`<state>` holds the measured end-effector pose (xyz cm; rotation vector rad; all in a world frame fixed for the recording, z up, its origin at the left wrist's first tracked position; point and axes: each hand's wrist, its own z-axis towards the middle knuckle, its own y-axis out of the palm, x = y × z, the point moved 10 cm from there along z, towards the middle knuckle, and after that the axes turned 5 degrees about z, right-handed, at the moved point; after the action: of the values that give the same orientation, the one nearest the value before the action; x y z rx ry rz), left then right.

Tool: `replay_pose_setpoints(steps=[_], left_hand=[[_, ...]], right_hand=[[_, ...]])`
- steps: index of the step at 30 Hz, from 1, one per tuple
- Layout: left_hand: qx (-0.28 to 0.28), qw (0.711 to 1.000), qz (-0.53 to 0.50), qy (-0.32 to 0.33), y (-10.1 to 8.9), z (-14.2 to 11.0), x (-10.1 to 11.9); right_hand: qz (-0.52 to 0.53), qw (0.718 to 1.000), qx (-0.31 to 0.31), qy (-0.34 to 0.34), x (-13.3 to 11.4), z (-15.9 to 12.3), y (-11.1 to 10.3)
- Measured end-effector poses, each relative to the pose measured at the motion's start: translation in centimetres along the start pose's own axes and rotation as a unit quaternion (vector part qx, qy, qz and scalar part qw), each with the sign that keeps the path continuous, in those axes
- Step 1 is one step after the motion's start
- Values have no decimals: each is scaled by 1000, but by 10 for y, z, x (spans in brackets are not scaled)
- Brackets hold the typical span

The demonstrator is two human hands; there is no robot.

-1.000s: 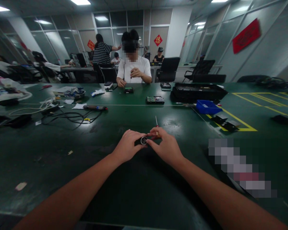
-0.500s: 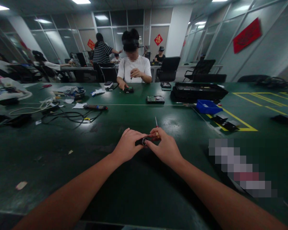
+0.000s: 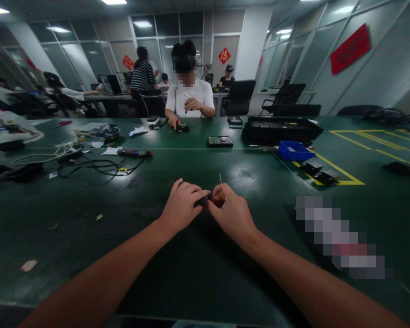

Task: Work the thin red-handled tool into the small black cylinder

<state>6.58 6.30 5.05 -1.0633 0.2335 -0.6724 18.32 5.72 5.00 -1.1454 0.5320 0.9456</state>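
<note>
Thumb and fingers of my left hand (image 3: 180,206) are closed round a small black rounded part (image 3: 204,200) above the table. My right hand (image 3: 235,212) is closed too, with its thumb and fingertips at the right end of that part. A thin screwdriver (image 3: 220,178) is tucked in my right hand; its metal shaft points away from me past the knuckles, and its handle is hidden by the fingers. What the right fingertips do at the part's end is mostly covered.
The green table (image 3: 140,273) carries a circuit-board device (image 3: 220,141), a long black housing (image 3: 282,130), a blue bin (image 3: 295,151) and black pieces beside it. Cables (image 3: 99,166) and an electric-screwdriver-like tool (image 3: 135,153) lie left. A co-worker (image 3: 190,98) sits opposite, handling a small device.
My right hand has turned over the part's end, so the silvery ring seen there before is now covered. Less of the screwdriver shows, its red portion now hidden. The view has shifted slightly.
</note>
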Motion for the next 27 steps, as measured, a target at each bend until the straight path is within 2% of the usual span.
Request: replay_pose_setpoints(steps=[5,10,20,27], left_hand=[[12,998,57,18,-3,0,8],[3,998,59,11,-1,1,8],[-26,996,-64,-50,12,2,-15],[-23,991,-117,-63,14,1,-21]], right_hand=[[-33,999,17,4,1,0,-2],[-15,1000,20,9,0,0,-4],[41,999,22,1,3,1,-7],[37,999,3,23,8,2,-6]])
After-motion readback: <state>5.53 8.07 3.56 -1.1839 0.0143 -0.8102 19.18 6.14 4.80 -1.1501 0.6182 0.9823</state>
